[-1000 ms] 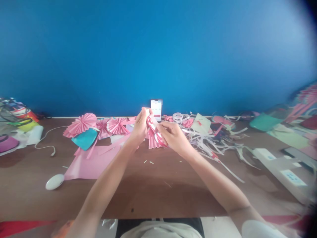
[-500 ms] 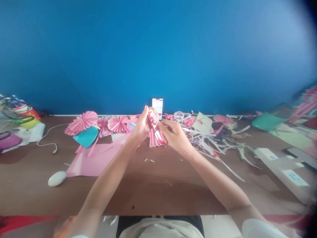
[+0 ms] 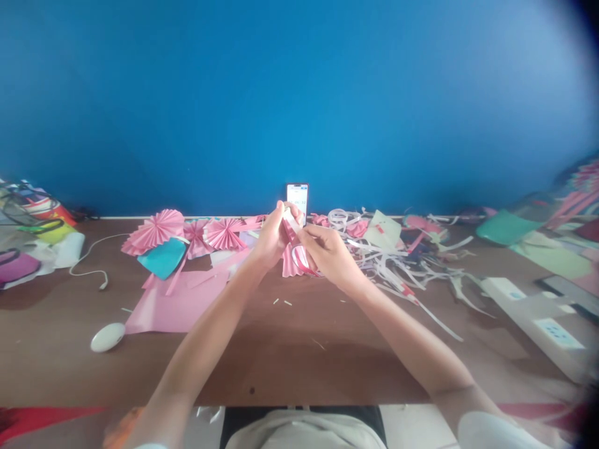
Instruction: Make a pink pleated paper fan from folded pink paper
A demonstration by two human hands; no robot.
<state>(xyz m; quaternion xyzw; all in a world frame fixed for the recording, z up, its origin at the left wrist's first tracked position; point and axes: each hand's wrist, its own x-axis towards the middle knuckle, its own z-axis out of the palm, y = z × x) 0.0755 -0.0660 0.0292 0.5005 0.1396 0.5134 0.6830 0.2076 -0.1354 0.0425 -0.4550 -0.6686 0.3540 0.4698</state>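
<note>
Above the back part of the table, my two hands are close together, both closed. My left hand [image 3: 270, 240] grips a piece of pink pleated paper [image 3: 292, 265], whose lower end hangs below the fingers. Between thumb and fingertips, my right hand [image 3: 330, 252] pinches a narrow pale strip [image 3: 293, 222] that runs across to the left fingertips. A pink-and-white curled ribbon [image 3: 302, 260] loops down between the hands. The fingers hide much of the pleated paper, so I cannot tell how the strip is joined to it.
A lit phone [image 3: 297, 196] leans on the blue wall behind my hands. To the left are pink paper fans [image 3: 224, 234], a teal piece [image 3: 163, 258], a pink sheet [image 3: 175, 305] and a white mouse [image 3: 107, 337]. Tangled white strips [image 3: 397, 268] and a power strip [image 3: 533, 318] lie right.
The pale strip now lies straighter between the fingertips, and less of the pink paper shows there. Both hands have barely shifted, and the table is unchanged.
</note>
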